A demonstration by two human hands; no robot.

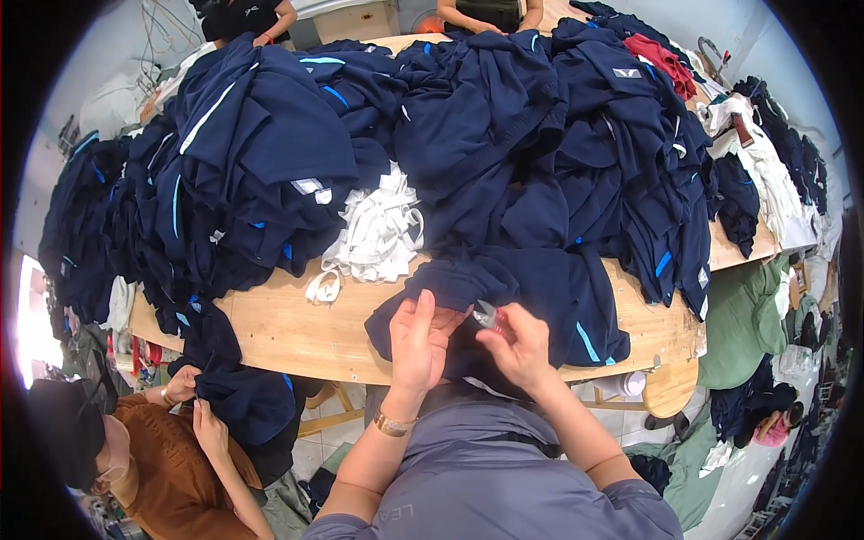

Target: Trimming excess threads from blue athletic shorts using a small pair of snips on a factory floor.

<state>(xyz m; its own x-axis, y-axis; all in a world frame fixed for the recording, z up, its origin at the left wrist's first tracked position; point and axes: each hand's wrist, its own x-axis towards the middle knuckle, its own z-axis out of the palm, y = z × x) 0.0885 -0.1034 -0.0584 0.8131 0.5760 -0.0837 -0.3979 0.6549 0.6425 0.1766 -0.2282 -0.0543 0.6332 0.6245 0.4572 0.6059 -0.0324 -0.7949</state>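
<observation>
A navy garment [540,288] with a light-blue stripe lies at the table's near edge, in front of me. My left hand [420,346] pinches its gathered edge, thumb pointing up and fingers partly hidden by the cloth. Close by on the right, my right hand [519,346] is closed around a small shiny, silvery tool [485,314], whose exact kind I cannot make out. The tool's tip is beside the cloth at my left fingers; whether it touches is unclear. Beyond my left hand lies a heap of white straps [378,229].
Large piles of navy garments [261,135] cover the wooden table [279,315]. A red cloth [661,65] lies at far right. A person [171,450] at left handles another navy garment; two people stand across the table. A wooden stool [670,389] is at lower right.
</observation>
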